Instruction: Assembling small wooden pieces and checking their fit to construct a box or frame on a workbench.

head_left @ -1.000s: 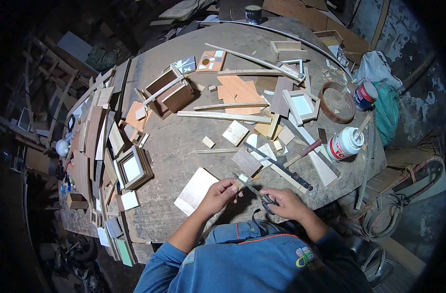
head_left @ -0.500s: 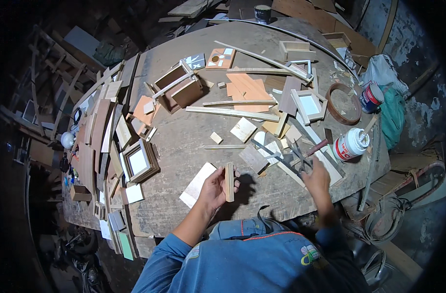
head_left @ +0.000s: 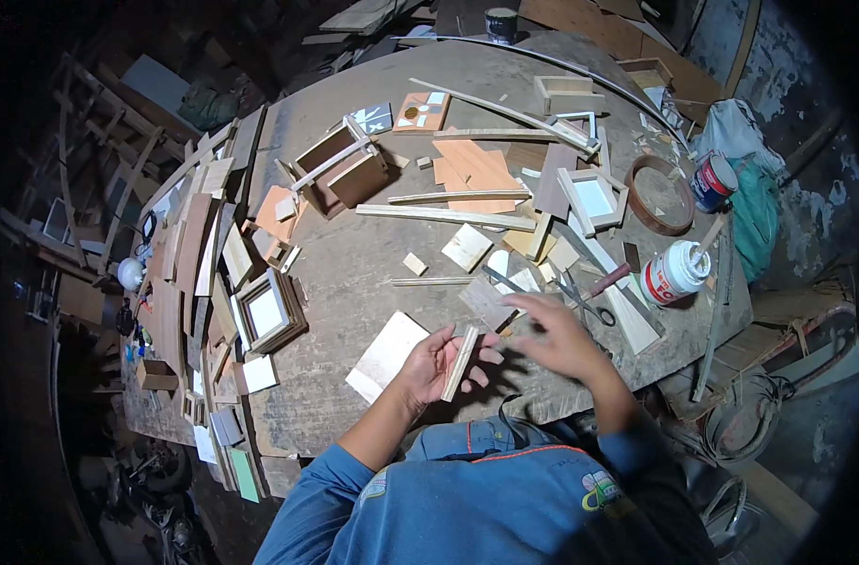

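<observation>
A short strip of light layered wood stands tilted in my left hand, held between the thumb and the fingers behind it. My right hand hovers just to the right of the strip, fingers stretched and apart, with nothing seen in it. It partly covers a dark flat metal bar on the table. Beyond it lie scissors with dark handles and a tool with a reddish handle. A pale square board lies flat beside my left hand.
A white glue tub with a stick in it stands at the right, near a dark blue can and a brown ring. An open wooden box and stacked frames sit left. Wood strips and orange sheets lie farther back.
My right hand has moved left from beside the scissors toward the wood strip, its fingers now spread. My left hand has tilted the strip and shifted it slightly right.
</observation>
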